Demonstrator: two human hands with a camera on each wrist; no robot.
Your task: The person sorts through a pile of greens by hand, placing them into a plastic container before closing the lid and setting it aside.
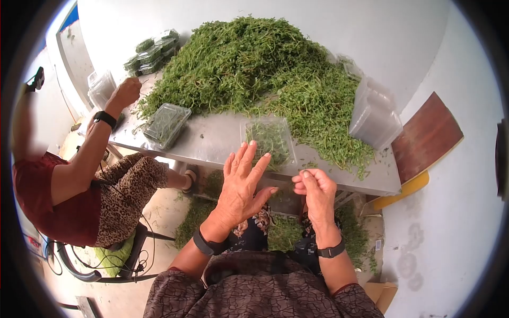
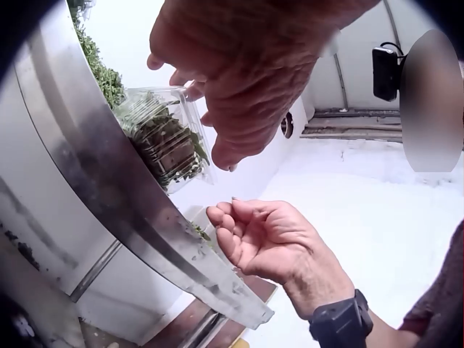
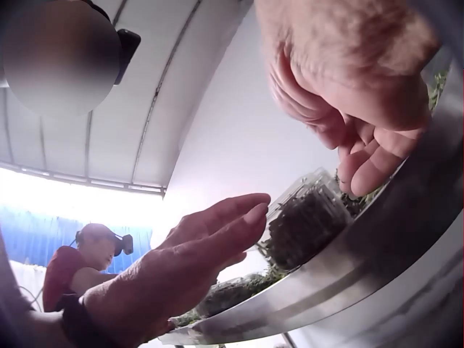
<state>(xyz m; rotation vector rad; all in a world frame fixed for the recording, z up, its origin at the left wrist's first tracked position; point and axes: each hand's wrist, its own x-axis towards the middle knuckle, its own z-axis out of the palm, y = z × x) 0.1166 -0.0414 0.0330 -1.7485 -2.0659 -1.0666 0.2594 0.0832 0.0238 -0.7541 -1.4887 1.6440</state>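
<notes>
On the metal table's front edge stands a clear plastic box (image 1: 268,142) filled with leafy green stems. My left hand (image 1: 245,180) is just in front of it, back of the hand up and fingers straight, its fingertips overlapping the box's near left side in the head view. To the right, my right hand (image 1: 317,193) hovers before the table edge with its fingers curled and the thumb near the index fingertip. Nothing shows between those fingers in the left wrist view, where the palm side of the right hand (image 2: 264,239) faces the camera.
A large heap of greens (image 1: 238,63) covers much of the metal table (image 1: 212,139). Stacked empty boxes (image 1: 375,114) stand at the right. At the left are a filled box (image 1: 167,125), several more filled ones (image 1: 152,53) and a seated person (image 1: 69,191). Greens lie underneath.
</notes>
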